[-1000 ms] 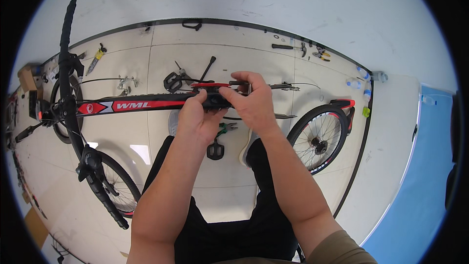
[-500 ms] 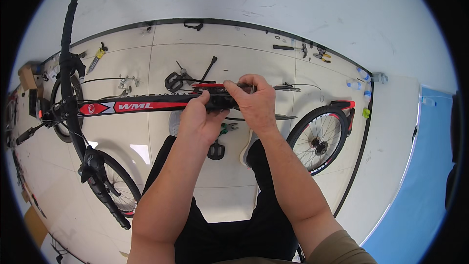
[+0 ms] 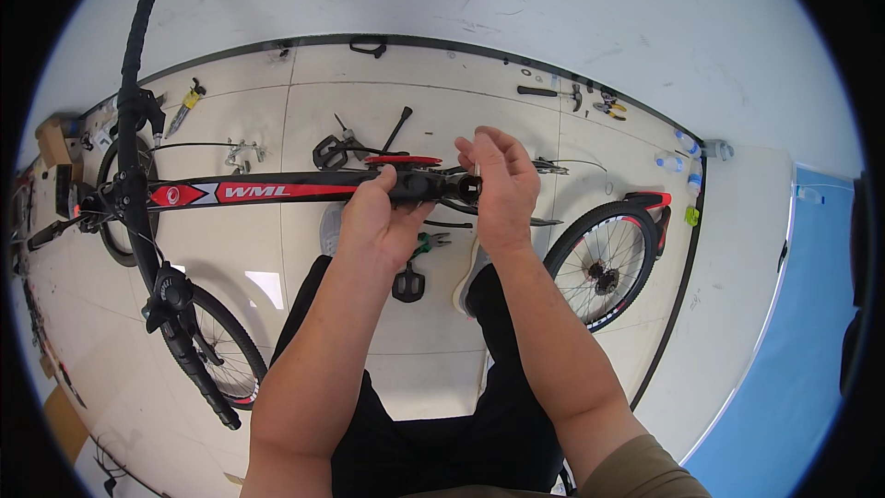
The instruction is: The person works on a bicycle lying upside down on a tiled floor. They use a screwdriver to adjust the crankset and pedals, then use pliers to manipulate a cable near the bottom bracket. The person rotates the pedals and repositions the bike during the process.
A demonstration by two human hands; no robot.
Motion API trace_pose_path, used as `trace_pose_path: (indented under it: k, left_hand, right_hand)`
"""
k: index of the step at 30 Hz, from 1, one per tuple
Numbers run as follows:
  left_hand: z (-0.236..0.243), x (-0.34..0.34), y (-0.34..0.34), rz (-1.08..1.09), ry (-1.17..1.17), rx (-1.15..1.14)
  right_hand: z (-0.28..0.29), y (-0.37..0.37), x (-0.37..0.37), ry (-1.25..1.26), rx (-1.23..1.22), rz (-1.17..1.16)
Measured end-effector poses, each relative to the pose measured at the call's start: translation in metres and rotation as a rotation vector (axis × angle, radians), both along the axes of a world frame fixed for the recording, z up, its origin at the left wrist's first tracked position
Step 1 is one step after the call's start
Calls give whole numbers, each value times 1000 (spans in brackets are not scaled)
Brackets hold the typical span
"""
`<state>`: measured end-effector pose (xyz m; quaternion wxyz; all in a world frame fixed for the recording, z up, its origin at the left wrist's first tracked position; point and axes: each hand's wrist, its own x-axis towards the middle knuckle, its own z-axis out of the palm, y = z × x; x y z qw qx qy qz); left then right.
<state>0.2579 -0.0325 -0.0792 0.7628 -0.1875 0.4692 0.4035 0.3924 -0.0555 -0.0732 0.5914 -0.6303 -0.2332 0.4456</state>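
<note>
A black and red bicycle frame (image 3: 309,192) stretches from the drop handlebar (image 3: 138,194) on the left to the middle of the view. My left hand (image 3: 380,221) wraps around the rear end of its top tube, thumb above and fingers below. Right beside that end, the round open mouth of the seat tube (image 3: 469,190) faces up. My right hand (image 3: 504,186) is just to the right of it, thumb and fingers pinched together. Something small and pale shows at those fingertips, too little of it to name. A red chainring guard (image 3: 404,161) sits beyond the top tube.
A loose wheel (image 3: 604,267) leans at the right by a red and black part (image 3: 650,200). On the tiled floor lie pedals (image 3: 408,284), green-handled pliers (image 3: 430,243), a hammer (image 3: 551,92) and yellow-handled pliers (image 3: 609,108). Plastic bottles (image 3: 671,163) stand along the wall.
My right hand has moved right, off the end of the top tube, so the seat tube's mouth now shows. My left hand keeps its hold. The handlebar has turned slightly.
</note>
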Motion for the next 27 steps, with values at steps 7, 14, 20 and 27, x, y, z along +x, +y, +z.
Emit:
trace_pose_path:
  k: [7, 14, 20, 27]
  left_hand:
    - [5, 0, 1, 7, 0, -19]
    - [6, 0, 1, 24, 5, -22]
    - [4, 1, 1, -10, 29, -24]
    - [6, 0, 2, -15, 24, -24]
  right_hand:
    - [0, 1, 9, 290, -87, -134]
    - [-10, 0, 20, 598, -86, -216]
    - [-31, -4, 33, 667, -171, -221]
    - [-4, 1, 32, -375, -298, -200]
